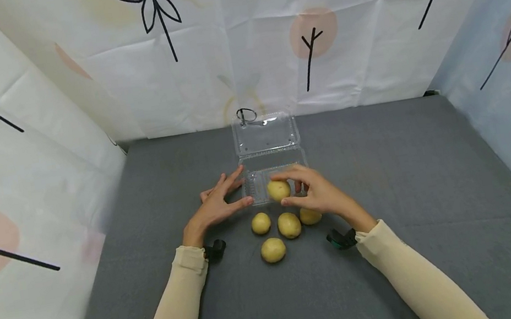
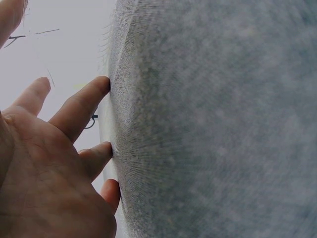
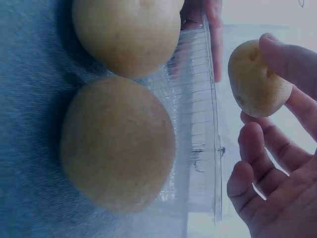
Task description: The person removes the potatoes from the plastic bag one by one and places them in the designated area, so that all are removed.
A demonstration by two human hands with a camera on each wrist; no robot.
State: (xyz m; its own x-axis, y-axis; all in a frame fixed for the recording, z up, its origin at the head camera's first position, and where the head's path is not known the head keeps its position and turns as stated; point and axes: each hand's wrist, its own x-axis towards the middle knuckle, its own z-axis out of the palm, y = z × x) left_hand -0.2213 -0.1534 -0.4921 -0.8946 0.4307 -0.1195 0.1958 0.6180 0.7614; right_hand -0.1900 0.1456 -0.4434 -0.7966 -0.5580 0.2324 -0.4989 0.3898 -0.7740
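Note:
My right hand pinches a small yellow potato between thumb and fingertips, at the near edge of a clear plastic clamshell box. In the right wrist view, the held potato is up beside the box wall. The box stands with its lid tipped back. With fingers spread, my left hand is at the box's left side, fingertips right at its rim. The left wrist view has that hand with its fingertips by the grey cloth.
Several potatoes lie in front of the box, among them one at the left, one in the middle and one nearest me. Grey cloth covers the table. Patterned white fabric hangs behind and at both sides.

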